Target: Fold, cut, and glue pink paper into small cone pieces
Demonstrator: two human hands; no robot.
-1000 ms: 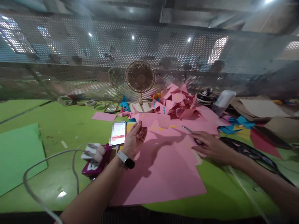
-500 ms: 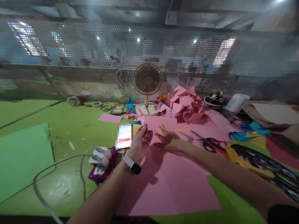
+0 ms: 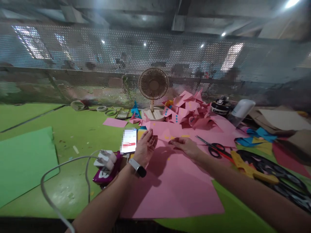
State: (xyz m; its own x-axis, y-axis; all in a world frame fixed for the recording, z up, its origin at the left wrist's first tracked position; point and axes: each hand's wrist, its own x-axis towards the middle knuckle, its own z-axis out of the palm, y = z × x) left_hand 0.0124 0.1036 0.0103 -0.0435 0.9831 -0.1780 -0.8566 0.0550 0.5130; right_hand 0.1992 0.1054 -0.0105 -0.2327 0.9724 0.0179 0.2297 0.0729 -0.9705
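Observation:
A large pink paper sheet [image 3: 184, 197] lies beneath both hands. My left hand [image 3: 145, 147] hovers over its left side, palm turned inward, fingers loosely apart with nothing seen in them. Opposite it, my right hand [image 3: 186, 146] has its fingertips pinched together above the sheet; what they hold, if anything, is too small to make out. Small yellow strips [image 3: 186, 136] rest on the pink paper beyond the hands. Just left of my left hand is a phone [image 3: 128, 140] with its screen lit. Scissors [image 3: 215, 147] with black and red handles lie to the right of my right hand.
A pile of folded pink paper [image 3: 189, 108] rises at the back, beside a small fan [image 3: 153, 84]. Chargers [image 3: 105, 160] and a looping cable sit at left, near a green sheet [image 3: 26, 165]. A yellow-handled tool [image 3: 255, 171] and black tray [image 3: 279, 178] lie right.
My right hand has gone from flat, spread fingers on the paper to a pinch, shifting slightly right. My left hand stays nearly in place.

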